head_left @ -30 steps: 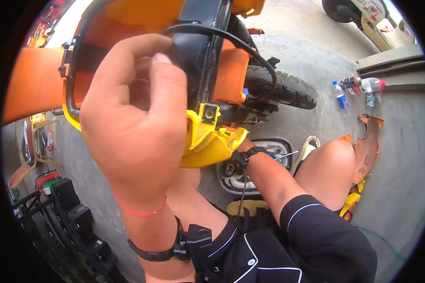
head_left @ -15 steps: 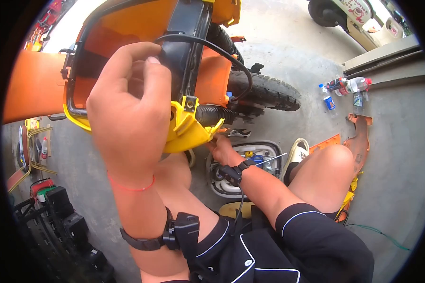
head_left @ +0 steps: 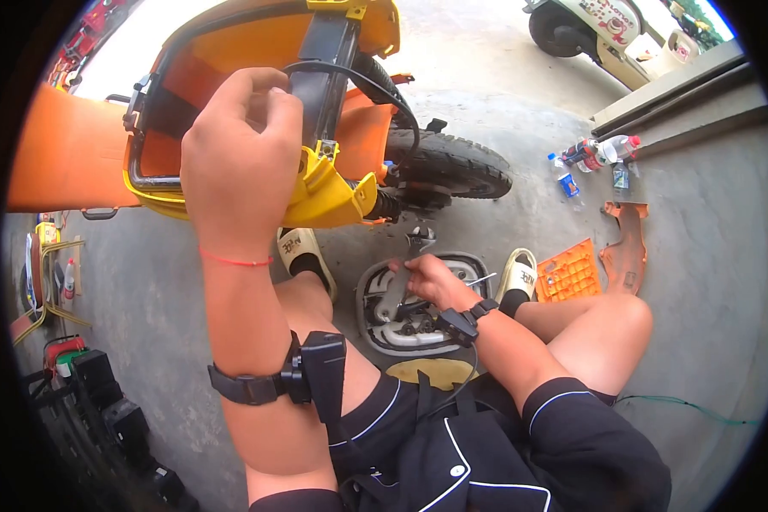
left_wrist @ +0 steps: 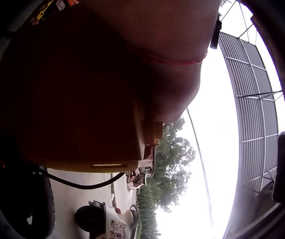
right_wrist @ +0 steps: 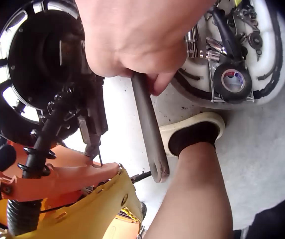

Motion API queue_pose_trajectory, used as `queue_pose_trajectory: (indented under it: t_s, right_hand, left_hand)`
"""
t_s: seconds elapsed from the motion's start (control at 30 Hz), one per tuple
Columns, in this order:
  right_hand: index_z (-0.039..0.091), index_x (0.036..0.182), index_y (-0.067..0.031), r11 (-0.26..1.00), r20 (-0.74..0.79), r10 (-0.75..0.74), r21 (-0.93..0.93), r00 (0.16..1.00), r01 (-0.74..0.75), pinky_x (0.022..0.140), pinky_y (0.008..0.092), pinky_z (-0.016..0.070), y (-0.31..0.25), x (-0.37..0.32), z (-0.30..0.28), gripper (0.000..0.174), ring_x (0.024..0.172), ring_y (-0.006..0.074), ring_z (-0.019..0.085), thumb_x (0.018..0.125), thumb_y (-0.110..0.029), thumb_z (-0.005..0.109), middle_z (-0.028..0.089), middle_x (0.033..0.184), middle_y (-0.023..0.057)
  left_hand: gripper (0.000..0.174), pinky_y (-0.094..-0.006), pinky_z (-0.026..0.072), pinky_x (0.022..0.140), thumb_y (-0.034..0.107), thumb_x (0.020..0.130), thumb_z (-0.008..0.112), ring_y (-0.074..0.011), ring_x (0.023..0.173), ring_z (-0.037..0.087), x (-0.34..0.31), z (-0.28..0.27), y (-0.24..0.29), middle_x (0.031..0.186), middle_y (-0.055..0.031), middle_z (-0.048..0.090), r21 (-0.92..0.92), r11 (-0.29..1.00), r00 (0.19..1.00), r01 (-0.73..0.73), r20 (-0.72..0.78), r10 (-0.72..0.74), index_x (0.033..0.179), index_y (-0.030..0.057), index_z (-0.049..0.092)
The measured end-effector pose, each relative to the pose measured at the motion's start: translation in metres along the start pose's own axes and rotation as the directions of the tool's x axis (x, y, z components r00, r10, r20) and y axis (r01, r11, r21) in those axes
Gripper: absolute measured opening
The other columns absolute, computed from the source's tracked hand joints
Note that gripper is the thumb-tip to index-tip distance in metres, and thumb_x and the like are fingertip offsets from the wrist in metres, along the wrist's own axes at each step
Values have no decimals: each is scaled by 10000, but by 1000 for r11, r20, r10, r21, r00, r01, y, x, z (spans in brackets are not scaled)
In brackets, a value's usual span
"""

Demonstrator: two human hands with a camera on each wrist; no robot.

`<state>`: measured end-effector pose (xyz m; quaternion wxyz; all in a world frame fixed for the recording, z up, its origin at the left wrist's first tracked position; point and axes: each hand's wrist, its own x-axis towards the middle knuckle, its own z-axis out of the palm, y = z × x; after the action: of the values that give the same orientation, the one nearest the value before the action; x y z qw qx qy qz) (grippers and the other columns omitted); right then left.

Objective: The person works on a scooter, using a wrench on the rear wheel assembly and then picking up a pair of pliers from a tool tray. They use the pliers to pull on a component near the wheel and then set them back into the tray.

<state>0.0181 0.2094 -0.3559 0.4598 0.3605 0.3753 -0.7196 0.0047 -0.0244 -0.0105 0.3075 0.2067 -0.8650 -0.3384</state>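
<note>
My left hand (head_left: 243,149) is over the open front body of an orange and yellow motorbike (head_left: 322,194). Its fingers are curled and pinch the near end of a black cable (head_left: 374,84), which arcs right toward the wheel; the fingertips are partly hidden. In the left wrist view, the motorbike's dark cover (left_wrist: 72,99) hides most of this hand. Down by the tool tray, my right hand (head_left: 435,280) grips a grey adjustable wrench (head_left: 418,242), head pointing forward. The right wrist view shows the wrench handle (right_wrist: 150,129) sticking out below the fist.
A white tray (head_left: 369,328) of sockets and black tape (right_wrist: 232,82) stands between my feet. The motorbike's tyre (head_left: 465,171) is ahead. Bottles (head_left: 602,154), orange panels (head_left: 572,271) and a green cord (head_left: 687,403) lie on the right; black batteries (head_left: 102,384) are at left.
My right hand has come out from behind the yellow panel, back over the tray, bringing the wrench into view. My left hand keeps its place on the motorbike while the head view shifts.
</note>
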Motion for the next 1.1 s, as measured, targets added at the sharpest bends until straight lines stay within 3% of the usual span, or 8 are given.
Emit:
queue_pose_trajectory:
  t_s: [0.13,0.3,0.47,0.57,0.63,0.7,0.8,1.1]
  right_hand:
    - [466,1241,76,977,-170,44,-197,985,-78,859,503,544,-8,-12,-26,318,955,321,651,931,11,436,587,1167,202]
    - [668,873,-13,813,-258,-153,-581,954,-26,485,328,438,-23,-19,-66,182,571,162,565,866,-192,702,615,716,73]
    - [684,843,-12,725,-281,-279,-689,918,9,450,352,371,-28,-41,-77,191,525,152,525,873,-201,682,601,665,62]
    - [683,879,65,571,-195,-374,-819,907,59,562,395,464,-12,9,-115,261,656,205,598,842,-193,671,646,769,109]
    - [700,826,52,124,38,-459,-987,887,107,631,452,520,-22,-25,-85,413,690,319,681,844,-354,630,694,754,183]
    - [717,929,50,278,-151,-474,-961,867,-16,893,498,527,-22,-19,-73,475,999,461,666,819,-406,636,673,1007,330]
    - [495,1315,49,172,-135,-551,-984,823,-46,959,531,487,-27,-17,-66,641,1099,457,637,837,-346,657,640,1155,347]
    - [722,980,-40,-164,13,-648,-979,761,-123,847,509,543,-44,-22,-75,262,981,398,683,780,-176,623,710,1025,213]
  left_hand:
    - [283,-375,541,804,242,875,584,-313,860,717,0,0,-1,940,-148,745,35,999,1000,10,12,-10,1031,57,731]
    - [287,-384,540,812,253,875,585,-326,893,715,0,-2,0,956,-148,745,35,999,999,15,31,-16,1039,65,729]
    - [271,-423,528,798,247,891,601,-379,893,695,-1,-4,5,937,-189,721,55,998,998,-8,57,5,1066,69,706]
    - [231,-395,528,765,157,906,592,-318,831,704,-4,-6,7,910,-182,718,2,998,996,-59,62,59,1074,29,684]
    - [211,-361,526,736,107,911,580,-242,778,696,-7,-7,11,875,-154,713,-6,998,996,-56,64,57,1067,2,676]
    - [205,-344,527,707,91,912,574,-217,728,673,-7,-9,16,844,-140,703,21,998,995,-56,79,54,1064,-8,671]
    - [199,-353,524,703,87,913,570,-219,721,662,-7,-6,19,809,-127,686,-1,1000,998,-12,60,12,1056,-8,672]
    - [200,-303,501,706,80,943,564,-134,745,606,-1,-2,9,834,-77,669,-58,997,991,53,129,-45,1091,-13,661]
